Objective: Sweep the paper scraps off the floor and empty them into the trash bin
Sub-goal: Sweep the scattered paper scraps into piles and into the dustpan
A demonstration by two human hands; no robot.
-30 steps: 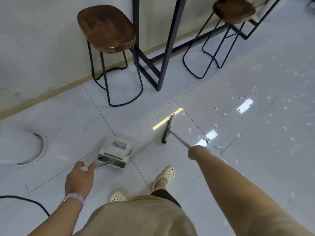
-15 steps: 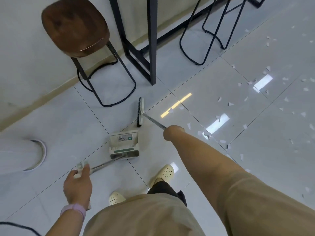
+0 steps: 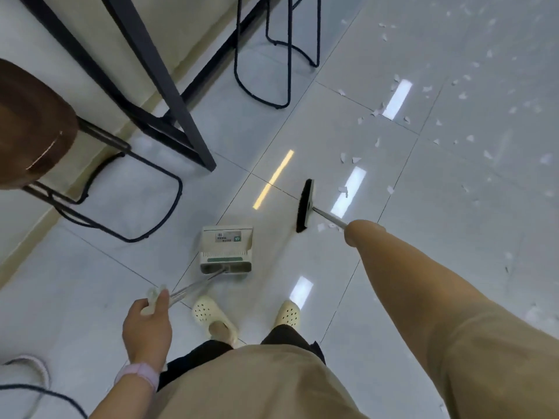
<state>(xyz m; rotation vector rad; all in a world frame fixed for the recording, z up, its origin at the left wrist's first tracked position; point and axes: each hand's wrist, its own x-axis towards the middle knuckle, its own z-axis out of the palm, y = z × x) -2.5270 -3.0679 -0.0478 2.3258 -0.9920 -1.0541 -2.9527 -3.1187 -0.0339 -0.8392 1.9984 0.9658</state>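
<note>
My left hand [image 3: 148, 323] grips the top of the long metal handle of a white dustpan [image 3: 226, 252], which stands on the floor just ahead of my feet. My right hand [image 3: 361, 231] holds the thin metal handle of a broom, and its black-bristled head [image 3: 305, 205] rests on the tiles to the right of the dustpan. Several white paper scraps [image 3: 348, 160] lie scattered over the glossy floor to the right and far right, a few of them right beside the broom head. The trash bin is out of view.
A wooden-seated stool [image 3: 33, 128] with a black wire frame stands at the left. A black metal table leg [image 3: 169, 95] and a second stool frame [image 3: 275, 52] stand ahead by the wall. A white round object [image 3: 24, 368] and a black cable [image 3: 42, 391] lie at bottom left.
I have stepped forward and turned right, so the stools slid left in view. The broom head moved from left of the dustpan's front to its right side. Both hands keep their hold.
</note>
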